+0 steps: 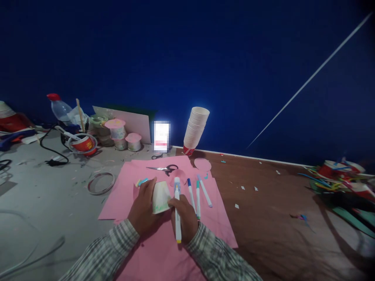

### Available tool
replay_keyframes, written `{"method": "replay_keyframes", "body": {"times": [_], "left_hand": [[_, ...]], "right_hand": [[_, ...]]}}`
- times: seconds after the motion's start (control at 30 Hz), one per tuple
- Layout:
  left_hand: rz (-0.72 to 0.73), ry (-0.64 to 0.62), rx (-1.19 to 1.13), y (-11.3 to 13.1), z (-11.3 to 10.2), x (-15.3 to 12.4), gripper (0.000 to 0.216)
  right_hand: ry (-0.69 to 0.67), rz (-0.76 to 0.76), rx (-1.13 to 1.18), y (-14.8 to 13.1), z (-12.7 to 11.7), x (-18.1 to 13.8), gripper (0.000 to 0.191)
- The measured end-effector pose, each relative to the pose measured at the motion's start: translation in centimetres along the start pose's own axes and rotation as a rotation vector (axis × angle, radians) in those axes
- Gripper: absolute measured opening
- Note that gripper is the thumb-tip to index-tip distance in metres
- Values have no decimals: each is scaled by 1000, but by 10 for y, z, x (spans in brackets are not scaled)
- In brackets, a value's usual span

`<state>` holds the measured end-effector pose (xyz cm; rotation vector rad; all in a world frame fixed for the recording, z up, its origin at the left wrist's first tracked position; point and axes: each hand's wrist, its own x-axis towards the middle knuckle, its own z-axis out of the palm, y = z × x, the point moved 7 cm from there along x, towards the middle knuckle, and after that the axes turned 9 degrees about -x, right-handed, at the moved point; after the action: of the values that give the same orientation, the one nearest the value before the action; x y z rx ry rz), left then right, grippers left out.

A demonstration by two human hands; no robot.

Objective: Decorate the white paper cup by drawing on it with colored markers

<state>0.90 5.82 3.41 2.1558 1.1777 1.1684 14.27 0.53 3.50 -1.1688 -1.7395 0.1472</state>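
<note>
My left hand (143, 208) grips a white paper cup (161, 197) turned upside down, with green strokes drawn along its lower edge. In my right hand (187, 218) is a white marker (177, 222) with a yellow end; its tip points away from me, and those fingers also come up against the cup. Right of that hand lie a dark blue marker (191, 193), a green marker (198, 199) and a pale lilac marker (205, 191). All of them rest on pink paper sheets (117, 199). Scissors (164, 169) lie beyond my hands.
A tilted stack of paper cups (195, 128) stands by the blue wall. At the left are decorated cups with pink discs (134, 141), a red cup (84, 144), a bottle (60, 109) and a tape roll (101, 183). Paper scraps (237, 206) and a cluttered pile (342, 175) are at the right.
</note>
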Motion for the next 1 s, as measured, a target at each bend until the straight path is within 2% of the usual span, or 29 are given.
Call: {"method": "replay_keyframes", "body": {"times": [0.13,0.27,0.43,0.53,0.63,0.7,0.77,0.9,1.0], "left_hand": [[-53,32,-126,-4,-2,0,98],[-113,61,-171,-4,-3,1,97],[-63,67,-77,-4,-3,2,92],[-55,61,1,-6,-2,1,95],[-8,62,91,-2,-1,1,103],[29,64,124,1,-1,1,104],[42,59,129,2,-1,1,103],[57,37,144,2,-1,1,104],[77,29,174,3,0,0,102]], "right_hand": [[55,48,52,3,-6,7,31],[29,83,89,6,-6,11,26],[10,107,105,8,-5,12,29],[84,167,108,11,-9,10,33],[169,309,247,17,-13,4,34],[166,374,389,18,-11,1,35],[124,336,446,13,-11,0,36],[92,177,351,-3,-18,3,34],[71,223,280,-3,-19,5,29]]}}
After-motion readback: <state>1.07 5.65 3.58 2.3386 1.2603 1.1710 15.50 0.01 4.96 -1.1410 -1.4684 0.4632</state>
